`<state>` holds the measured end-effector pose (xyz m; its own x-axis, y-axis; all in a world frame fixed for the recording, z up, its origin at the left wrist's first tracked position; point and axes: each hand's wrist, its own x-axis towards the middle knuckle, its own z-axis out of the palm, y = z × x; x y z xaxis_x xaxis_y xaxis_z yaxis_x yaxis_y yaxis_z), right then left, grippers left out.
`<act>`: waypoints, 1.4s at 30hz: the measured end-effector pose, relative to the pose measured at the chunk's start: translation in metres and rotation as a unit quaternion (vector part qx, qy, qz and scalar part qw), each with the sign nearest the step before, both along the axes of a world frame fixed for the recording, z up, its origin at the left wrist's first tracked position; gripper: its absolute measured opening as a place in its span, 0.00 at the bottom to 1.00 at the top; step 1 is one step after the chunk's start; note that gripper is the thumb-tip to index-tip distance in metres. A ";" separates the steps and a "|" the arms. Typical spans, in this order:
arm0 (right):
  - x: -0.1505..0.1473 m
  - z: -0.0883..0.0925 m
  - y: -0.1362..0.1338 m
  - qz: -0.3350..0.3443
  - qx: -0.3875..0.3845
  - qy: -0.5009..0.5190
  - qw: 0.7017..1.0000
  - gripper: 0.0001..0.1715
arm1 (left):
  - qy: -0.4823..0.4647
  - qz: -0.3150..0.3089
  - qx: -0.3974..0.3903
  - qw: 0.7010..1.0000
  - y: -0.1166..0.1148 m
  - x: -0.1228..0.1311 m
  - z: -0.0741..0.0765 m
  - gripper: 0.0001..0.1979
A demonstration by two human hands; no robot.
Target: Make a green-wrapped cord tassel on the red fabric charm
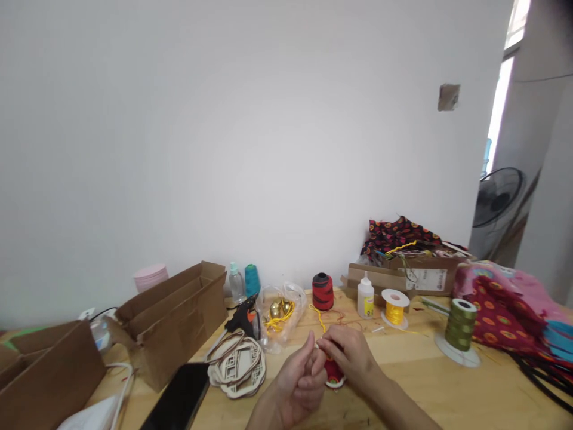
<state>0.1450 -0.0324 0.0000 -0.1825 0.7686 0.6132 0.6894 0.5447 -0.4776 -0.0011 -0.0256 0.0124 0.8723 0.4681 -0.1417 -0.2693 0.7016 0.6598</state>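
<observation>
My left hand (301, 382) is raised over the front of the table, fingers curled and thumb pointing up. Close against it, my right hand (351, 356) pinches with its fingertips near the left thumb. What lies between the fingertips is too small and covered to make out. Under and between both hands shows a red piece with a white rim (335, 375), partly hidden by them. A yellow cord (319, 318) runs on the table up to the right fingers, where it goes out of sight.
Wooden cut-out frames (237, 365), a black phone (176, 397), a glue gun (242, 316) and cardboard boxes (174, 322) lie left. Behind are bells in a bag (280, 309) and a red thread spool (323, 292). Rightward stand a glue bottle (366, 298), yellow spool (394, 309) and green spool (461, 325).
</observation>
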 end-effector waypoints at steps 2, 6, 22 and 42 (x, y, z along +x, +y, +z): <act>-0.001 0.001 -0.001 -0.010 -0.025 -0.013 1.000 0.19 | -0.025 -0.005 -0.007 1.000 -0.001 -0.001 0.002 0.26; -0.005 0.007 -0.005 -0.017 -0.064 -0.041 0.997 0.18 | -0.079 0.044 -0.027 0.996 -0.002 -0.004 0.004 0.26; -0.015 0.016 -0.019 0.094 0.104 -0.126 0.982 0.12 | 0.012 0.378 0.091 0.921 0.014 0.009 -0.003 0.19; -0.005 0.007 -0.004 -0.013 0.028 0.015 0.999 0.18 | 0.044 0.075 0.016 0.996 -0.005 0.005 0.007 0.31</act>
